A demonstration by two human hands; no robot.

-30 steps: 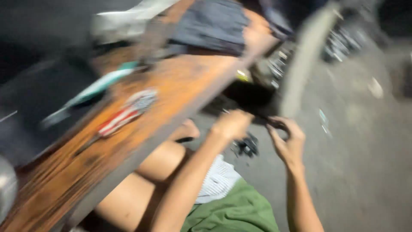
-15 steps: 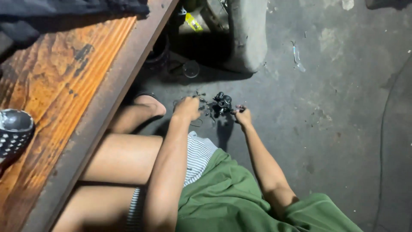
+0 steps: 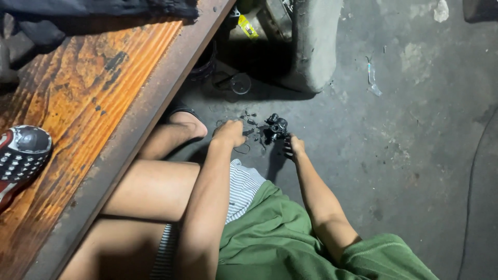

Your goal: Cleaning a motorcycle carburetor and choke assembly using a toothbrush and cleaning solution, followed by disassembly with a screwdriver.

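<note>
I sit at a wooden bench and reach both arms down to the grey concrete floor. A cluster of small black parts (image 3: pixel 276 126) lies there, with tiny black bits and a thin ring (image 3: pixel 241 150) beside it. My left hand (image 3: pixel 228 135) rests knuckles-up on the floor just left of the cluster, its fingers curled under and hidden. My right hand (image 3: pixel 296 146) is just below and right of the cluster, fingers pinched on a small black part (image 3: pixel 287 151).
The wooden bench top (image 3: pixel 98 103) with a dark metal edge fills the left. A red, grey and black studded object (image 3: pixel 23 155) and dark cloth (image 3: pixel 104 8) lie on it. A concrete block (image 3: pixel 314 46), a clear round ring (image 3: pixel 240 83), a cable (image 3: pixel 471 181) and my sandalled foot (image 3: pixel 184 122) are nearby.
A second ago my hands were raised beside the bench edge, holding a black piece. They have since dropped to the floor by the black parts, and the view has tilted downward.
</note>
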